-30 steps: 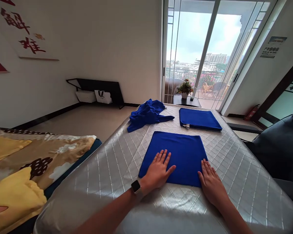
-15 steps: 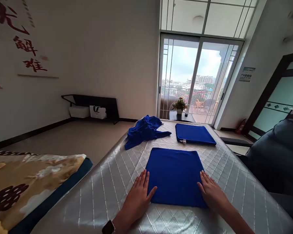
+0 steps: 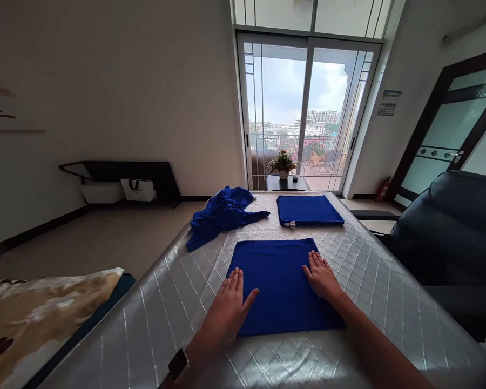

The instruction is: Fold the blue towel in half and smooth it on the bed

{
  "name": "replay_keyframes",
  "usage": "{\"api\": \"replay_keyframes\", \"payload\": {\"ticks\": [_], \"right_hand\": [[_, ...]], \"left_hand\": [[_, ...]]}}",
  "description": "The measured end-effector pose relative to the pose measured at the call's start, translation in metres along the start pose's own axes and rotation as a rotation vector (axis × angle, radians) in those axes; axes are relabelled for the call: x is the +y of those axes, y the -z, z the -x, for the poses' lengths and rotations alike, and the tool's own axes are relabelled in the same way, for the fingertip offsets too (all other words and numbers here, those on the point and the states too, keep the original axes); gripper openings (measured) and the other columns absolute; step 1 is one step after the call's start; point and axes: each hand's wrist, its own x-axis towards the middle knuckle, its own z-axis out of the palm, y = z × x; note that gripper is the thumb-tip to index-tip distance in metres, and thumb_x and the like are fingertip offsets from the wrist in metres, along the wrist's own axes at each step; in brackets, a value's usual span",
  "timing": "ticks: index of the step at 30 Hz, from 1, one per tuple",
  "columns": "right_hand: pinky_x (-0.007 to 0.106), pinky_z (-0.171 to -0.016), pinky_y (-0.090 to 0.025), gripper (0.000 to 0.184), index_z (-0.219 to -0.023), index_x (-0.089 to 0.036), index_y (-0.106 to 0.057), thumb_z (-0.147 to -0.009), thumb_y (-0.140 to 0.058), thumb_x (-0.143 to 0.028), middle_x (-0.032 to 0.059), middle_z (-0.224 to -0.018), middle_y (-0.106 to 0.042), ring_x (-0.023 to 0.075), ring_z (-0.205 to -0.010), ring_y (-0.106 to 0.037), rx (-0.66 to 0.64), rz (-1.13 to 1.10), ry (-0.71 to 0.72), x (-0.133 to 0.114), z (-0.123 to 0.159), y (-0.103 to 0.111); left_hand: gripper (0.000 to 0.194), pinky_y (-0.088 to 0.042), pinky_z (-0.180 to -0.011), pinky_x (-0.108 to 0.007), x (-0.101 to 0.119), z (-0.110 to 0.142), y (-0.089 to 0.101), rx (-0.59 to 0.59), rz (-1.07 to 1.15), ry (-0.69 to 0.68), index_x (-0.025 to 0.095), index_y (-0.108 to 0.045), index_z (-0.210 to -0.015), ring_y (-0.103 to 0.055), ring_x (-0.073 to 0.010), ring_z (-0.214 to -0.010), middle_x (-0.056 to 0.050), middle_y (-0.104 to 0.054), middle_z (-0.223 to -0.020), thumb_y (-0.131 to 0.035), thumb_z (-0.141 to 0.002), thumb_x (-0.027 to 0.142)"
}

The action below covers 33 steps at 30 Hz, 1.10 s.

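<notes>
A blue cloth folded into a flat square (image 3: 277,289) lies on the silver quilted table cover (image 3: 146,324) before me. My left hand (image 3: 229,302) rests at the cloth's left edge, fingers stretched out and thumb apart. On the cloth's right edge, toward the far corner, lies my right hand (image 3: 322,275), flat with its fingers extended. Neither hand grips anything. Beyond, to the right, sits a folded blue cloth stack (image 3: 310,209) with a small white tag at its front. A crumpled blue cloth (image 3: 224,215) lies in a heap at the far left.
A black padded chair (image 3: 449,232) stands close along the right side. At the lower left is a patterned bedspread (image 3: 56,308). Past the table's far edge a potted plant (image 3: 283,165) stands on a small dark table, before the sliding glass door (image 3: 275,86).
My left hand has gone from the cloth's middle to its left edge. My right hand has slid up along the right edge. The camera view has tilted up, then turned right.
</notes>
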Motion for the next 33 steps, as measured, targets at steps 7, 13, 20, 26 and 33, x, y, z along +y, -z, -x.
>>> {"api": "replay_keyframes", "payload": {"ticks": [7, 13, 20, 26, 33], "right_hand": [[0.038, -0.126, -0.013, 0.064, -0.162, -0.004, -0.021, -0.105, -0.021, -0.035, 0.0128, -0.169, -0.013, 0.0213, -0.157, -0.010, -0.014, 0.004, 0.041, 0.009, 0.002, -0.001], [0.039, -0.127, -0.012, 0.066, -0.162, -0.003, -0.021, -0.105, -0.022, -0.037, 0.0136, -0.169, -0.015, 0.0224, -0.157, -0.012, -0.001, 0.025, 0.018, 0.009, 0.000, -0.007], [0.039, -0.127, -0.010, 0.068, -0.162, -0.005, -0.019, -0.105, -0.018, -0.042, 0.0099, -0.170, -0.013, 0.0205, -0.157, -0.011, -0.021, 0.023, -0.054, 0.000, 0.002, 0.000], [0.037, -0.127, -0.008, 0.068, -0.163, -0.008, -0.017, -0.105, -0.017, -0.044, 0.0063, -0.170, -0.011, 0.0177, -0.157, -0.009, -0.037, 0.023, -0.079, 0.000, 0.001, 0.002], [0.036, -0.127, -0.012, 0.071, -0.163, -0.008, -0.019, -0.105, -0.018, -0.048, 0.0057, -0.170, -0.015, 0.0175, -0.157, -0.012, -0.040, 0.045, -0.082, -0.001, 0.005, 0.006]], "left_hand": [[0.072, -0.025, -0.127, -0.043, 0.145, -0.068, -0.025, 0.011, 0.041, -0.448, 0.005, -0.040, -0.154, -0.029, -0.0250, -0.153, -0.018, -0.037, -0.162, -0.018, -0.106, 0.054], [0.072, -0.022, -0.127, -0.043, 0.139, -0.089, -0.047, -0.030, 0.033, -0.358, 0.007, -0.037, -0.156, -0.026, -0.0238, -0.155, -0.015, -0.035, -0.164, -0.013, -0.106, 0.053], [0.086, -0.019, -0.128, -0.045, 0.056, -0.077, -0.025, -0.103, -0.007, -0.228, 0.005, -0.029, -0.159, -0.019, -0.0255, -0.156, -0.015, -0.024, -0.167, -0.012, -0.102, 0.067], [0.088, -0.019, -0.127, -0.048, -0.030, -0.085, -0.021, -0.061, -0.027, -0.043, 0.006, -0.028, -0.159, -0.019, -0.0274, -0.156, -0.017, -0.021, -0.167, -0.013, -0.100, 0.070], [0.090, -0.017, -0.128, -0.044, -0.063, -0.098, -0.024, -0.024, -0.014, 0.076, 0.001, -0.024, -0.159, -0.019, -0.0274, -0.156, -0.019, -0.021, -0.167, -0.017, -0.100, 0.069]]}}
